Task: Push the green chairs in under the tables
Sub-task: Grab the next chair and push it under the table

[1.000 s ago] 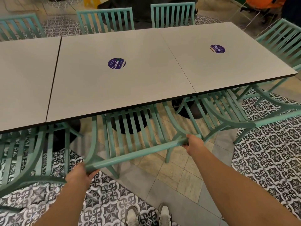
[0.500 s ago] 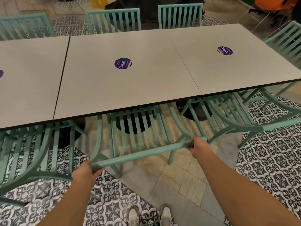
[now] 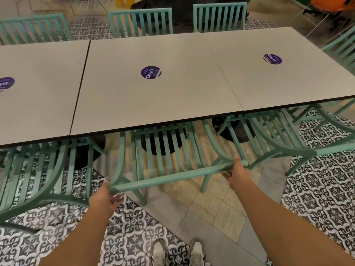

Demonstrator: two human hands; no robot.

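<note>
- Your left hand (image 3: 102,196) grips the left end of the top rail of the middle green chair (image 3: 169,160), and your right hand (image 3: 237,172) wraps the rail near its right end; both are clenched on that rail, neither one free.
- This chair sits at the near edge of the worktop (image 3: 153,104), its slatted seat partly under the edge and its backrest out on your side.
- The rail slants, its right end nearer the worktop than its left. Push harder with one hand and the chair may twist, and its right armrest could catch the right-hand chair (image 3: 288,143), which stands just beside it.
- The left-hand chair (image 3: 38,169) also stands close, so a swing that way risks the same clash.
- The dark pedestal base (image 3: 163,144) stands under the worktop behind the seat; a hard shove could drive the front legs against it and stop the chair short.
- Your right hand lies closest to the worktop's dark edge; your knuckles could get pinched if the backrest comes right up to it.
- The floor changes from patterned tile to plain tile under the chair; a leg may snag on a joint and jolt your grip.
</note>
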